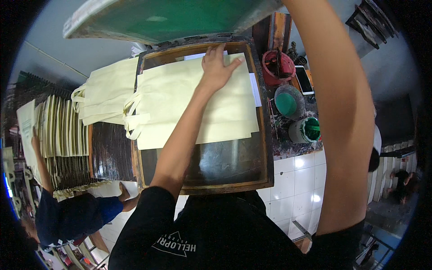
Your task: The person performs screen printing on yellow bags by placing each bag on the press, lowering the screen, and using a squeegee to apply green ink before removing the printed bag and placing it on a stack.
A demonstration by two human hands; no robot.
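Observation:
A cream cloth tote bag (189, 105) lies flat on the dark printing bed inside a wooden frame (265, 148). My left hand (218, 67) rests palm-down on the bag's far edge with the fingers spread and holding nothing. My right arm rises along the right side to the top edge, next to a raised printing screen with green mesh (157, 18). The right hand itself is out of sight there, so I cannot tell whether it holds the screen.
More cream bags (108, 90) are piled left of the frame. A red pot (276, 67), a phone (303, 80), a green-filled bowl (288, 103) and a green paint tub (306, 130) crowd the right shelf. Another person (67, 211) stands by a rack of bags (58, 130) at the left.

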